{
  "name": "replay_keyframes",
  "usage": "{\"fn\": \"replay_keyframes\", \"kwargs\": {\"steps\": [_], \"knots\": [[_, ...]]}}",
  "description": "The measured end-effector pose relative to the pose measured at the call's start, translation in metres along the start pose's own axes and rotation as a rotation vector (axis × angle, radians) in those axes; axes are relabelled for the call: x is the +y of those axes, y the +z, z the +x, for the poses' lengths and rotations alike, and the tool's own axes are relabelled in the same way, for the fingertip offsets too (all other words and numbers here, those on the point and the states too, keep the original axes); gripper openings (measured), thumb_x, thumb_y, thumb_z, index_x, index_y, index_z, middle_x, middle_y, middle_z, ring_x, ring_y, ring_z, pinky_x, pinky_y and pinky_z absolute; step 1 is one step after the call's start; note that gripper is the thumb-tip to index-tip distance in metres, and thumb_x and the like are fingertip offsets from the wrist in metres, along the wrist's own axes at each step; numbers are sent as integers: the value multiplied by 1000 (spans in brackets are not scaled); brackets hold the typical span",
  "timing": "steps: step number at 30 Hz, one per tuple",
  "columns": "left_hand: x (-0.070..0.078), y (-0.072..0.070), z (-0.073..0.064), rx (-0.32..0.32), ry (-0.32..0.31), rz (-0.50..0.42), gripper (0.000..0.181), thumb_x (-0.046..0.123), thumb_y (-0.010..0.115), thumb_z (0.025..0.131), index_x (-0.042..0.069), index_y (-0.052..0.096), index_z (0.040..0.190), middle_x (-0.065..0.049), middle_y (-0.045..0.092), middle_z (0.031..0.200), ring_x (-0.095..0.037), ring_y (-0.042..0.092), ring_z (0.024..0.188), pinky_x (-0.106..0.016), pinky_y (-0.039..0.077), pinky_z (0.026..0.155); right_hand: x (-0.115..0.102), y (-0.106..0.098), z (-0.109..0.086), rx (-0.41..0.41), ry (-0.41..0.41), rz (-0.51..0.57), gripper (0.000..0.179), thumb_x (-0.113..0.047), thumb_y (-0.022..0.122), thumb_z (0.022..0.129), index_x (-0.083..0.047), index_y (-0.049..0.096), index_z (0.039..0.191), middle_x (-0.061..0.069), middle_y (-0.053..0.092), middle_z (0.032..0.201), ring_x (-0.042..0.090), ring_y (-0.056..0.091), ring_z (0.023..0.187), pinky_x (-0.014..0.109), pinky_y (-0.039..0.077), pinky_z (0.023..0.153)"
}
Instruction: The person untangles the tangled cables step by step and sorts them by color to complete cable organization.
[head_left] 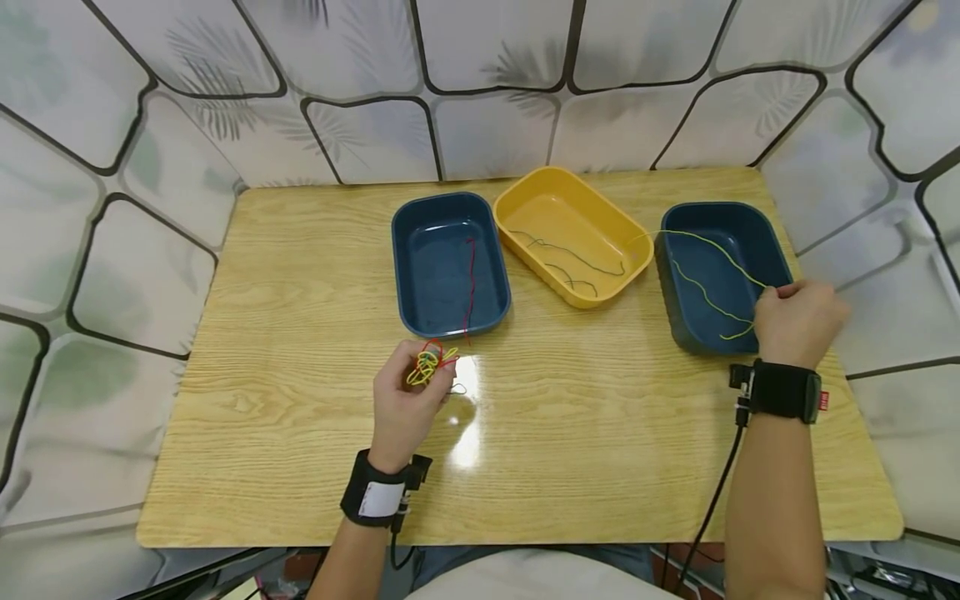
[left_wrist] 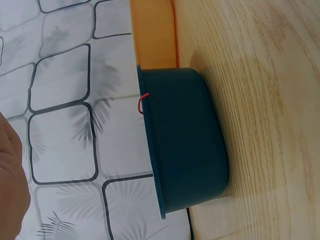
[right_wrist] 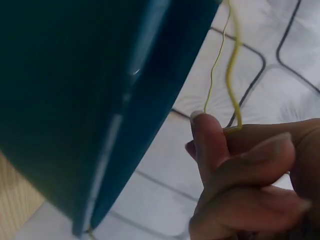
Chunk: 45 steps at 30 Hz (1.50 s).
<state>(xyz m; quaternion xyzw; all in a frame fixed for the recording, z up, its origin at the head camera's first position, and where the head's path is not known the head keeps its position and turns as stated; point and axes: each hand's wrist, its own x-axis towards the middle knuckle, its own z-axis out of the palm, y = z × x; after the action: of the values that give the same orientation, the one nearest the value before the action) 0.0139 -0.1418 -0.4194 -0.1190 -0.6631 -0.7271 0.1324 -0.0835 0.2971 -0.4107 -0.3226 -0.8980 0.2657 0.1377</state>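
My left hand [head_left: 405,387] holds a small tangle of yellow and red string [head_left: 431,365] between thumb and fingers, just in front of the left blue bin [head_left: 405,283]. A dark loop [head_left: 457,389] sticks out beside the thumb. Over the near right side of the right blue bin [head_left: 678,321], my right hand [head_left: 801,321] pinches a yellow string [head_left: 712,243] between thumb and index finger. That string runs back across the bin to the yellow bin's edge. Another yellow string [head_left: 705,296] lies in the right bin. The left wrist view shows only part of the left hand [left_wrist: 11,185].
A red string [head_left: 472,283] lies in the left blue bin and hangs over its near rim. Between the blue bins stands a yellow bin [head_left: 525,258] with several dark strings [head_left: 577,257] inside. All stand on a wooden table [head_left: 300,333] with patterned cloth walls [head_left: 487,137] around it.
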Motion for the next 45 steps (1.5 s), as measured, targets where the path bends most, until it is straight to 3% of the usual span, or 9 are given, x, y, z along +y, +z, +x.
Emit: {"fn": "replay_keyframes", "kwargs": {"steps": [5,14,17,22,25,29,36,40,45], "knots": [[-2,-1,1,-15,13,13,14,-15,61,90,-5,59,100,-11,55,82,-15,52,56,-23,46,45,5,1,4,-39,55,-39,33,-9,48,95,4,66,71,23,65,74,49,59,89,40,40,55],[-1,0,1,-28,-23,32,13,-12,63,91,-2,60,98,-12,56,83,-16,53,57,-24,47,46,10,5,10,-77,109,-59,34,-14,47,98,9,73,95,-14,46,44,48,62,95,47,48,63],[0,-1,1,-25,-31,47,13,-12,63,92,-2,60,98,-12,57,82,-16,54,57,-24,48,46,10,7,11,-77,100,-58,37,-17,47,100,10,73,101,-6,53,45,46,62,94,43,46,62],[0,-1,1,-20,-46,68,13,-11,63,92,0,61,99,-12,59,83,-16,56,57,-24,49,46,10,10,10,-65,88,-51,41,-25,48,102,10,69,102,27,66,94,50,57,99,57,47,75],[-1,-1,1,-20,-49,75,13,-10,64,92,0,61,99,-12,59,83,-17,56,57,-25,49,46,9,9,8,-68,82,-58,41,-27,49,102,10,67,100,31,62,107,52,55,101,60,45,79],[-2,-1,1,-36,-48,66,10,-8,65,93,-2,62,100,-13,59,83,-19,55,57,-27,50,47,5,7,3,-25,34,-66,42,-28,49,102,10,68,103,29,63,102,50,55,100,57,43,76],[-1,1,5,-62,-41,35,16,-7,66,94,-7,63,110,-17,63,93,-29,58,60,-32,54,52,-35,3,-32,75,-389,75,37,-27,55,102,6,72,103,25,68,88,40,58,77,45,40,72],[-1,6,6,-75,-23,27,17,-13,65,92,-6,63,107,-16,64,96,-31,60,62,-29,55,53,-65,9,-62,-48,-663,212,24,-20,64,100,1,74,105,17,70,87,25,56,65,27,36,59],[0,10,6,-93,-13,25,14,-11,66,92,-3,63,104,-16,64,98,-29,61,63,-31,56,54,-96,18,-101,-242,-973,357,14,-7,75,91,-3,75,105,6,69,84,11,53,59,20,39,57]]}}
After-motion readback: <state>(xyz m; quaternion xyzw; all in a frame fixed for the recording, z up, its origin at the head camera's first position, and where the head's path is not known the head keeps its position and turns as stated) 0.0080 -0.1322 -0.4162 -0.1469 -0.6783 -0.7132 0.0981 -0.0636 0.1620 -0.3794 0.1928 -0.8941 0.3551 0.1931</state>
